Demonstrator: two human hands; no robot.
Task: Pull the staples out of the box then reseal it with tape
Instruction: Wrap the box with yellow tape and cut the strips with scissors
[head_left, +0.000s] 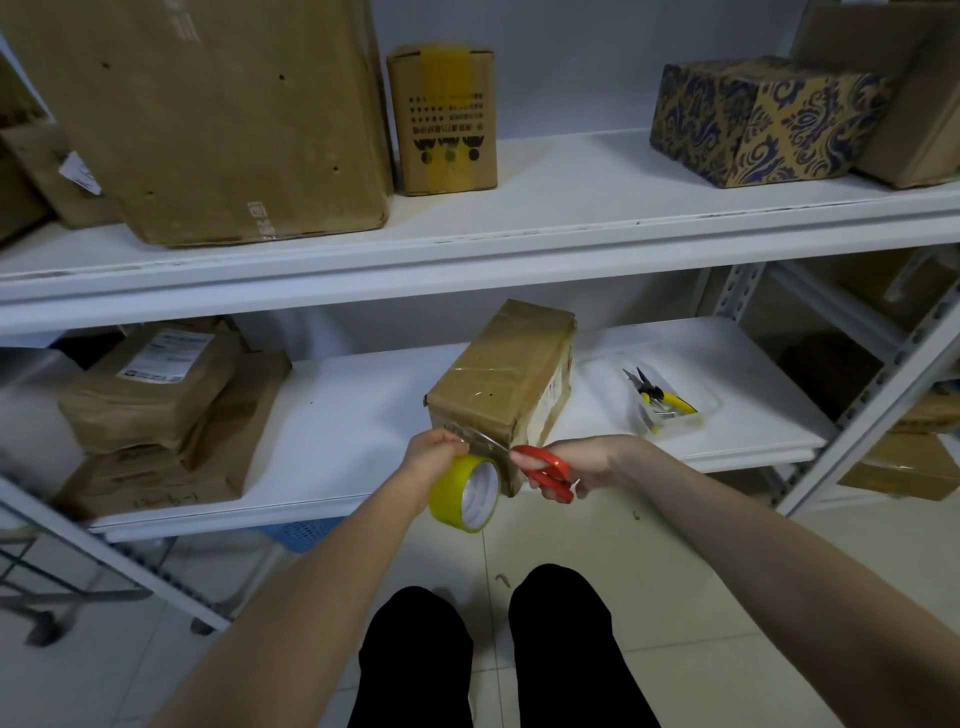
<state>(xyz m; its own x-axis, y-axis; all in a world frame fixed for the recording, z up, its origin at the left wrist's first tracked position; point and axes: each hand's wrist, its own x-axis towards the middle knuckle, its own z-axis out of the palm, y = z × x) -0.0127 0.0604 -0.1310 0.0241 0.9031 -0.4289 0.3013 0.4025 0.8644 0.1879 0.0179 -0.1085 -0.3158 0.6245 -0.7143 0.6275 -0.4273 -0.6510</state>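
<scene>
Gripping scissors (540, 470), right hand (587, 460) seemingly cutting tape (467, 491).

The box (501, 379) stands on the shelf (363, 415) just behind the fingers (452, 440), tape roll (464, 493) below them, scissors (540, 467) to their right.

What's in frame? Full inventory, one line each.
box: 1, brown, lower shelf, front edge
tape roll: 1, yellow, left hand
scissors: 1, red handles, right hand, blades at the tape
tray: 1, clear, lower shelf right of box
pliers: 1, yellow handles, in tray
other boxes: several, brown, both shelves
patterned boxes: 2, tan and blue, upper shelf right
shelves: white
left hand: grip on tape roll
right hand: grip on scissors
</scene>
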